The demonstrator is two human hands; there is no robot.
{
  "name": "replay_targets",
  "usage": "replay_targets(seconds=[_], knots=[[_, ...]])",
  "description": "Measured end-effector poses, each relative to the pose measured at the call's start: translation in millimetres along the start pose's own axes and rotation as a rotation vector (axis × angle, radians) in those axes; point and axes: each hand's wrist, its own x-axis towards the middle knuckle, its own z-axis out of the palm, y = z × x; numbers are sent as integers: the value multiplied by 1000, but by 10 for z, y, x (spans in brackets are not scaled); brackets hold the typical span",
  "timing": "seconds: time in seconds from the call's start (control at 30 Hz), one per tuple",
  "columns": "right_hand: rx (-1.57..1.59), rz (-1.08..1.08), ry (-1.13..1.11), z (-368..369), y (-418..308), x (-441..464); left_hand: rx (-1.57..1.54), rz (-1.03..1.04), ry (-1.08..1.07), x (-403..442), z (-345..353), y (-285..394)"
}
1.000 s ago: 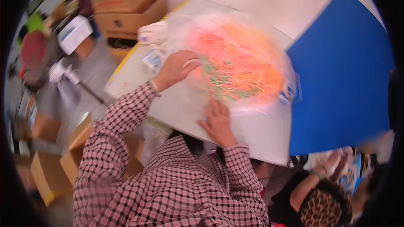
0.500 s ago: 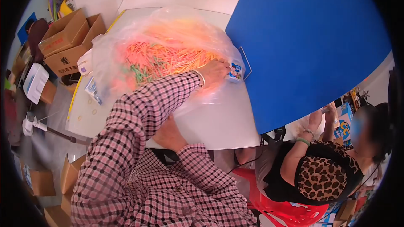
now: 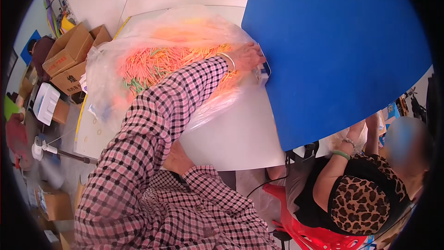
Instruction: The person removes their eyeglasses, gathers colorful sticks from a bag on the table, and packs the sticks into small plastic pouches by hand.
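Left hand [image 3: 245, 57] now hides more of the pack [image 3: 263, 76], fingers [image 3: 257, 52] bent, grip unclear; right hand [image 3: 178, 158], fingers hidden.

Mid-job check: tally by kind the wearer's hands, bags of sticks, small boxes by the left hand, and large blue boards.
Hands: 2 (left hand, right hand)
Bag: 1
Box: 1
Blue board: 1
Total: 5
Sticks: too many to count
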Motion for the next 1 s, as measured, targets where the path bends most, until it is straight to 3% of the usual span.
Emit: replay_targets(seconds=[0.1,0.13,0.23,0.27,0.37,0.4,0.43,0.53,0.63,0.7,0.77,1.0], knots=[[316,-97,218,61,328,-99,-33,-28,55,45,19,16],[317,-98,217,66,214,-87,-59,-16,-17,-4,94,35],[-1026,73,-158,-19,-645,124,-94,11,-147,-116,124,81],[-1030,64,-159,-31,-727,176,-97,28,-73,-171,99,110],[-1476,218,-514,-20,-842,277,-99,69,47,-338,-107,164],[-1317,-22,-268,-39,-707,239,-90,63,44,-403,-166,116],[-1315,-34,-272,-44,-585,184,-11,51,73,-508,-232,45],[-1065,-192,156,-57,-772,192,157,24,123,-963,-340,-229],[-885,-108,122,-262,-1341,228,327,-8,115,-1522,-405,-601],[-716,5,80,-500,-1717,391,444,-63,-75,-1772,-479,-915],[-827,-106,132,-704,-1925,675,513,-135,-70,-1892,-560,-1173],[-1070,-126,127,-1448,-1345,2131,812,-394,-110,-1941,-569,-1841]])
